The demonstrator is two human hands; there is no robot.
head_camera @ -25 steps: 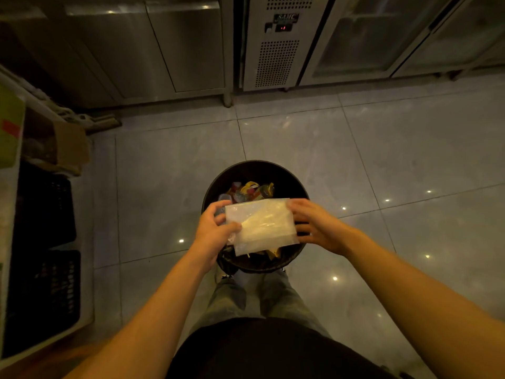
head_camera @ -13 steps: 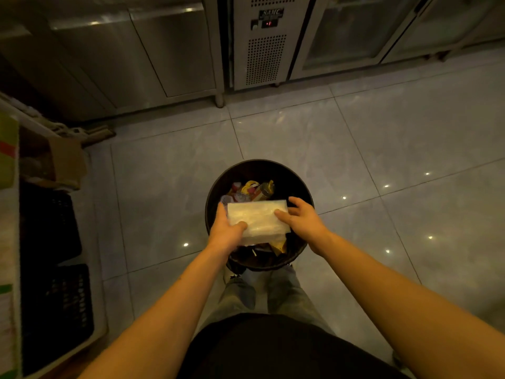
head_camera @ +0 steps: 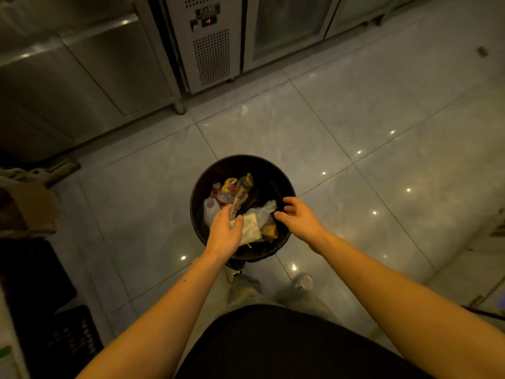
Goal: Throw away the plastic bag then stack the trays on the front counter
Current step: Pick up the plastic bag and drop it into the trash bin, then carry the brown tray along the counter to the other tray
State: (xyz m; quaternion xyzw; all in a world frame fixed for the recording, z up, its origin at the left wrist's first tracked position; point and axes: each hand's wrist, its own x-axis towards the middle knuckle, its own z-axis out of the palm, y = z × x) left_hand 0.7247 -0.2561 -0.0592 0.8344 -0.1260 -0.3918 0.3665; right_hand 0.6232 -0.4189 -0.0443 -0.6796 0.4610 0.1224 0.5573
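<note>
A round black trash bin (head_camera: 197, 187) stands on the tiled floor just ahead of my feet, partly filled with wrappers and a bottle. The clear plastic bag (head_camera: 252, 227) lies crumpled inside it, near the front, on top of the other rubbish. My left hand (head_camera: 224, 234) hovers over the bin's left side with fingers spread and the thumb touching the bag's edge. My right hand (head_camera: 299, 220) hangs over the bin's right rim, fingers apart and holding nothing. No trays are in view.
Steel cabinets (head_camera: 90, 77) and a refrigerator unit (head_camera: 210, 50) with glass doors line the far side. Black crates (head_camera: 35, 291) and a cardboard box (head_camera: 35, 206) sit at the left. My shoes (head_camera: 302, 281) are right behind the bin.
Both hands held the flat bag over the bin; now it lies crumpled inside. My right hand has let go and pulled to the right, and my left hand has opened over it.
</note>
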